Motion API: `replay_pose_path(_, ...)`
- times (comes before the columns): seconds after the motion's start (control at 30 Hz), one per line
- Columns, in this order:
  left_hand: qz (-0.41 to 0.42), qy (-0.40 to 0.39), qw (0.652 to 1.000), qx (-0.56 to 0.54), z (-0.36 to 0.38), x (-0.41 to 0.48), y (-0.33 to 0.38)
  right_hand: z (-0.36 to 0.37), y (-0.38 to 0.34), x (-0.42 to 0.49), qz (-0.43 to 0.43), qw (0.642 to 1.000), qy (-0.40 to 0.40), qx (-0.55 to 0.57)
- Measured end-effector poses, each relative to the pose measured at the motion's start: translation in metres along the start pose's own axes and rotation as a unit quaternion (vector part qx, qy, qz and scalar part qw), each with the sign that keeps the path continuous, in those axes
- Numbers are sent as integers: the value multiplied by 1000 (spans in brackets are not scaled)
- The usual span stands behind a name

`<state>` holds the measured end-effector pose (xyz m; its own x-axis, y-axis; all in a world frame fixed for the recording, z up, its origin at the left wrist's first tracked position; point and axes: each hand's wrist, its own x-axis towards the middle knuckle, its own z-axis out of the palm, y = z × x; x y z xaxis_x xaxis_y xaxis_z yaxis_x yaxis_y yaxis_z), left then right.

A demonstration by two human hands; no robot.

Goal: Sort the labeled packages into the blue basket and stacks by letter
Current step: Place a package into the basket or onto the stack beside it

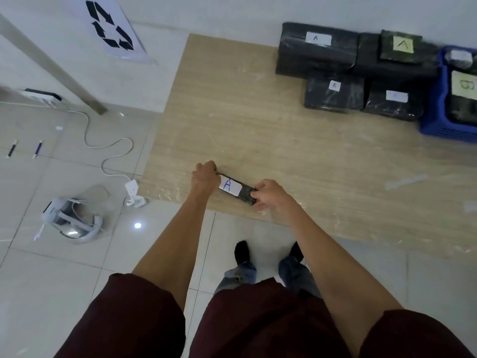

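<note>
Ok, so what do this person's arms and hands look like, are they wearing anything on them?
Both forearms are bare from about the elbow down. The left hand and right hand are ungloved, and no watch or band shows at either wrist. The left sleeve and right sleeve are short, loose and dark maroon, ending around the elbow.

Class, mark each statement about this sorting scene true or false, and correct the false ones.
1. The left hand and right hand both grip the package marked A. True.
2. The blue basket holds nothing. False: a package labelled B lies in it.
3. The black stacks by the wall show A labels. True.
4. The recycling sign lies in the basket. False: it is against the wall, far left.
</note>
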<state>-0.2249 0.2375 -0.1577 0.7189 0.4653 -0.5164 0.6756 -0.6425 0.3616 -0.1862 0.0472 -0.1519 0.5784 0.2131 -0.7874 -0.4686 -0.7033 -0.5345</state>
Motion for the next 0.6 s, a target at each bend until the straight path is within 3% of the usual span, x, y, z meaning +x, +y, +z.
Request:
replay_pose_path(0.2, 0, 0, 989, -149, -15, 4, 24, -29, -13, -1, -11, 996, 88, 25)
replay_pose_path(0.33, 8, -17, 949, -314, -31, 5, 67, -72, -26, -5, -39, 982, 145, 113)
replay_pose_path(0.47, 101, -75, 890, -438, -51, -5, 130, -126, -42, -25, -110, 951, 189, 219)
replay_pose_path(0.6, 201, -124, 853, -465, -65, -25, 196, -183, -53, -58, -195, 921, 240, 235)
